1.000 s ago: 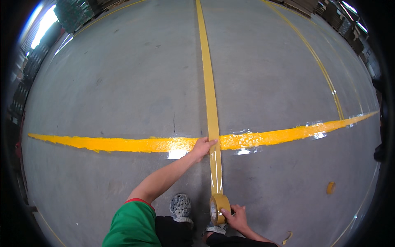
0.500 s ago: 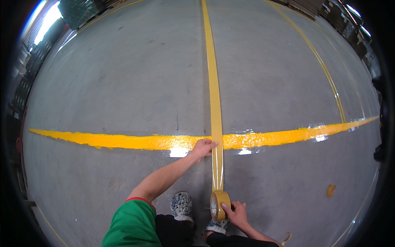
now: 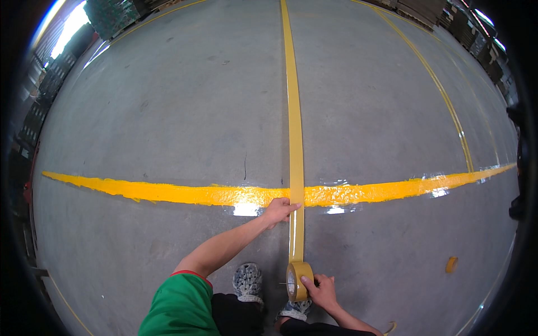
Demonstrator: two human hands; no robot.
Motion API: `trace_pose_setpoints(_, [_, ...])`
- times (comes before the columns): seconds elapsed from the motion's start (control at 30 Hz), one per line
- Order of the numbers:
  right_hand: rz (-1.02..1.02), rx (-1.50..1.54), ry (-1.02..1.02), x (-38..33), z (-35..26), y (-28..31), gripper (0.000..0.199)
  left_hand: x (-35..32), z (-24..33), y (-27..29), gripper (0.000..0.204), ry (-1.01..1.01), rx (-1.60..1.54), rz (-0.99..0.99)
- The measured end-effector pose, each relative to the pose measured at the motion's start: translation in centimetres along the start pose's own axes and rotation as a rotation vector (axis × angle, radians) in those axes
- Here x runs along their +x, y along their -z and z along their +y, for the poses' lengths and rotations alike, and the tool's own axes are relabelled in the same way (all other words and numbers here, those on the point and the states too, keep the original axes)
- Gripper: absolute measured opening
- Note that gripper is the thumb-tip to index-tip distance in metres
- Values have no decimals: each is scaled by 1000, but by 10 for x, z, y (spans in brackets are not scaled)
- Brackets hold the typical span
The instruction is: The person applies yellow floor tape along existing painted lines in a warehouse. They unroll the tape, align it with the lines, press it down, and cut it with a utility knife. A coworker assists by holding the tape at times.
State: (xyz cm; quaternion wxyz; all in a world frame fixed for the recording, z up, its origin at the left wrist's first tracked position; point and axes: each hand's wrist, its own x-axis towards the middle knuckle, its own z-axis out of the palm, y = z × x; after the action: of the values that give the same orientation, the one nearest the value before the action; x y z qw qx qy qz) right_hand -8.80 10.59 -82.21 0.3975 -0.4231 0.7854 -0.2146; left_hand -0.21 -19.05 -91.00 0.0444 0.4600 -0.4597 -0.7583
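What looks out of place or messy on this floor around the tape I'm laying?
The painted yellow line crossing the concrete floor has ragged, uneven edges and glossy patches, unlike the straight tape strip. A small yellow scrap lies loose right of the tape roll. Nothing else stands out.

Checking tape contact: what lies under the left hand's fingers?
The left hand presses the yellow tape strip onto the grey floor beside the painted line. The strip beneath its fingertips is hidden.
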Motion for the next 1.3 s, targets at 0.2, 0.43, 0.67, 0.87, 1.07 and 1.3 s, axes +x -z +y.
trace_pose_setpoints(0.2, [6,-10,15,1,-1,-1,56,0,-4,2,28,13,26,22])
trace_pose_setpoints(0.43, [6,-5,24,-1,-1,-5,58,-1,-4,3,35,-12,-7,12])
trace_pose_setpoints(0.67, [-13,-4,25,-2,2,-6,58,5,-11,6,29,-1,-54,7])
trace_pose_setpoints(0.87, [-31,-1,-13,-2,4,-5,58,8,-13,7,29,20,12,22])
trace_pose_setpoints(1.07, [-35,14,-21,-2,6,-6,59,7,-12,6,30,28,22,47])
trace_pose_setpoints(1.3, [-49,16,-8,0,1,0,57,8,-13,6,36,-7,10,35])
